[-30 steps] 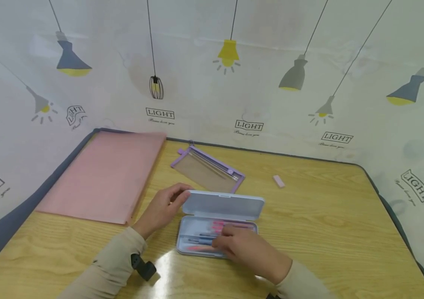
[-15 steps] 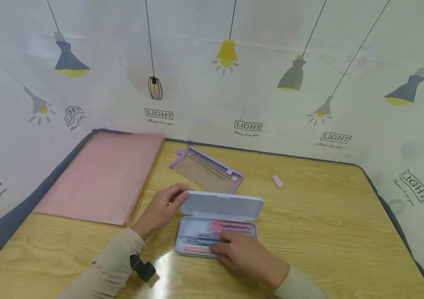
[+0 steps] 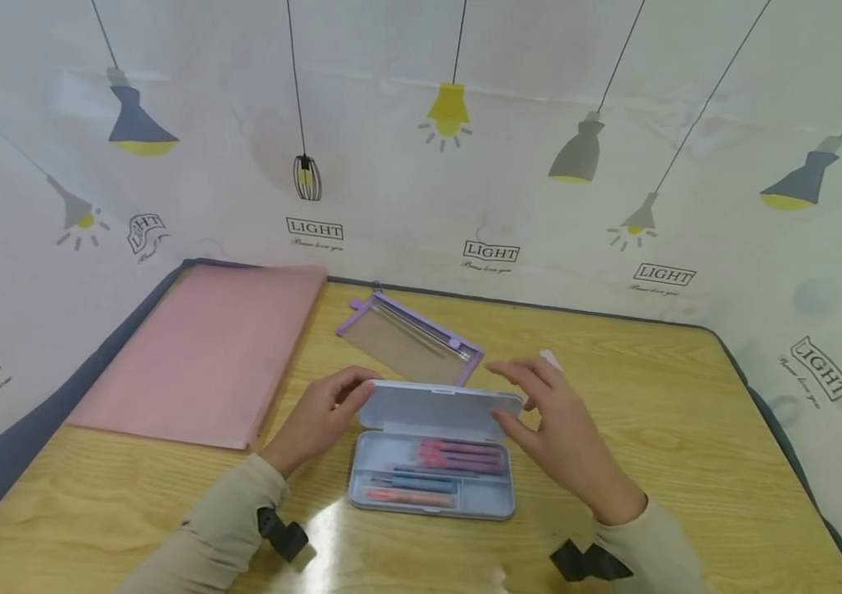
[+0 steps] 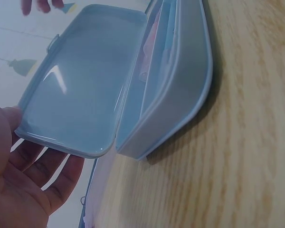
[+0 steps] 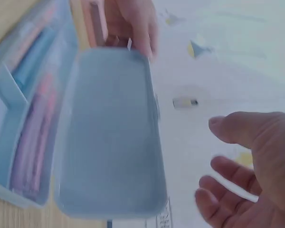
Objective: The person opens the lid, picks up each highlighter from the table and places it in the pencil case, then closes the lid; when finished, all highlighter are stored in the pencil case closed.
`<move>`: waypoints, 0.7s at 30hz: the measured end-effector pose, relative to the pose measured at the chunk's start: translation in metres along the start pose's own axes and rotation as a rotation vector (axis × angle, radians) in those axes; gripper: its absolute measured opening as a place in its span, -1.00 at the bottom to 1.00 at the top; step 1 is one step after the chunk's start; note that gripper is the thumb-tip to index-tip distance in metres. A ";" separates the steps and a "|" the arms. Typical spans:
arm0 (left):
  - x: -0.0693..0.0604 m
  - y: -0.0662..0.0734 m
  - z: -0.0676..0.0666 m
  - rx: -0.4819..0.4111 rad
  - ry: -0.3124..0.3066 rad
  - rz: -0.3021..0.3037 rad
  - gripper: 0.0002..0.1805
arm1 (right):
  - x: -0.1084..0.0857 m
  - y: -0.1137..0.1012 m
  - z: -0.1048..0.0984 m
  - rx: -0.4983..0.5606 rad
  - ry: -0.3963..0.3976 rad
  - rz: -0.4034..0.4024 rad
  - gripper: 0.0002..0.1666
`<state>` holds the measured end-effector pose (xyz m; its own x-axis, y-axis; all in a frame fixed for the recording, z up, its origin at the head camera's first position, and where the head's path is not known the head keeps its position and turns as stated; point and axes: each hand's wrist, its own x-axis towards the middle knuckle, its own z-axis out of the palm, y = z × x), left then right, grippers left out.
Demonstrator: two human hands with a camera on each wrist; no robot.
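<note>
A light blue pencil case (image 3: 487, 501) lies on the table with its lid (image 3: 435, 410) raised. My left hand (image 3: 320, 417) pinches the lid's left end; in the left wrist view the thumb is at its edge and the fingers are behind. My right hand (image 3: 565, 429) is by the lid's right end, fingers spread and bent, holding nothing; the right wrist view shows a gap between it and the lid. Inside the case are several pink-capped pens (image 3: 458, 452), a blue pen (image 3: 416, 483) and an orange-pink pen (image 3: 409, 497). The small front-right compartment shows its bare floor.
Behind the case lies a purple-edged zip pouch (image 3: 409, 338) with thin sticks inside. A pink folder (image 3: 205, 355) covers the table's left. A pale pink eraser (image 3: 550, 358) is partly hidden behind my right hand. A printed curtain (image 3: 391, 124) encloses the wooden table (image 3: 688, 429).
My right hand has left the pens in the case and risen back and right to the lid's right end. The left hand stays at the lid's left end.
</note>
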<state>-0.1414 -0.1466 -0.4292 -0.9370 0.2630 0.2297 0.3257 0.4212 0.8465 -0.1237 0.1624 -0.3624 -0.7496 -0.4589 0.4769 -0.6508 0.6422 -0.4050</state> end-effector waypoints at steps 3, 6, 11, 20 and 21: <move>0.000 -0.001 0.000 0.000 0.000 0.011 -0.73 | 0.002 0.010 -0.001 0.051 -0.031 0.130 -0.36; -0.001 -0.002 0.001 -0.003 -0.001 0.015 -0.73 | 0.002 0.017 0.002 0.103 -0.083 0.222 -0.41; -0.001 0.000 0.001 -0.006 -0.004 0.010 -0.73 | 0.000 0.022 0.008 0.122 -0.123 0.296 -0.59; -0.011 0.005 -0.003 -0.010 -0.041 0.087 -0.77 | -0.011 0.021 0.008 0.055 -0.131 0.206 -0.82; -0.014 0.006 -0.004 0.011 -0.054 0.116 -0.77 | -0.014 0.021 0.007 0.054 -0.144 0.185 -0.82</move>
<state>-0.1268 -0.1513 -0.4257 -0.8850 0.3564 0.2996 0.4333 0.3950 0.8101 -0.1278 0.1775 -0.3829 -0.8636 -0.4219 0.2759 -0.5034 0.6917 -0.5179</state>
